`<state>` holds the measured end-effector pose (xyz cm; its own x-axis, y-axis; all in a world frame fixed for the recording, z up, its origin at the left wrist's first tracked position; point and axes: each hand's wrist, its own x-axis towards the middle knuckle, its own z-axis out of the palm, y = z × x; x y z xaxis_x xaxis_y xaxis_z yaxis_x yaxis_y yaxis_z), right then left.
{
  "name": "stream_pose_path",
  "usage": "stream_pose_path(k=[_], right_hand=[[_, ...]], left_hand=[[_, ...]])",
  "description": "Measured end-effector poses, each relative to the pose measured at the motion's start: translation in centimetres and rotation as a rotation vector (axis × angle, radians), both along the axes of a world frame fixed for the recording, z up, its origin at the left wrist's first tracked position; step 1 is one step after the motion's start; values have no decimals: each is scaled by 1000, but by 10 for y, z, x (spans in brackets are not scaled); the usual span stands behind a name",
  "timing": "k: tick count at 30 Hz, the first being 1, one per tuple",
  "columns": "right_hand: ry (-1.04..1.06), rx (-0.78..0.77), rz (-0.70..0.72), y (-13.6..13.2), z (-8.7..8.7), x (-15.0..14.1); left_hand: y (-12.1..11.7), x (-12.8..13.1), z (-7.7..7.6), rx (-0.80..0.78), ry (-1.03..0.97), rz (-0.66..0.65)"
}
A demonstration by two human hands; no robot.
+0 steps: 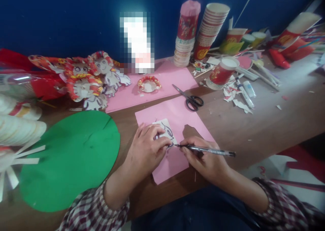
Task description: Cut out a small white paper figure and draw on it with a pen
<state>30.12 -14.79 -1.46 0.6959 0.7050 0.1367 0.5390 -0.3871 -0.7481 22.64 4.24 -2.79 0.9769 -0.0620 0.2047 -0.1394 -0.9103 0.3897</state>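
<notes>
My right hand (208, 160) is closed around a black pen (210, 150), its tip at the lower edge of a small white piece of paper (164, 126). Dark curved lines and an eye-like shape are drawn on that piece. My left hand (147, 146) grips and presses the piece from the left, fingers bent, hiding part of it. Beneath both lies a pink sheet (167, 170) with a notch cut out of its right side. Black-handled scissors (190, 99) lie at the sheet's far edge, blades partly apart.
A green paper disc (73, 160) lies left. Paper-cup figures (101, 68) and a decorated ring (149, 84) are behind, on or beside another pink sheet (124, 102). Stacked cups (208, 31), a red cup (222, 73), a marker (245, 95) and paper scraps (231, 88) occupy the back right.
</notes>
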Motion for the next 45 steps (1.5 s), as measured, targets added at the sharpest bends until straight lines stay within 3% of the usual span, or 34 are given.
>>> stream_pose_path(k=[37, 41, 45], right_hand=[[-13, 18, 8, -2, -7, -1], [77, 50, -39, -3, -4, 0], [232, 191, -98, -7, -6, 2]], left_hand=[[1, 0, 0, -8, -5, -18], [1, 0, -2, -13, 0, -16], [1, 0, -2, 3, -2, -10]])
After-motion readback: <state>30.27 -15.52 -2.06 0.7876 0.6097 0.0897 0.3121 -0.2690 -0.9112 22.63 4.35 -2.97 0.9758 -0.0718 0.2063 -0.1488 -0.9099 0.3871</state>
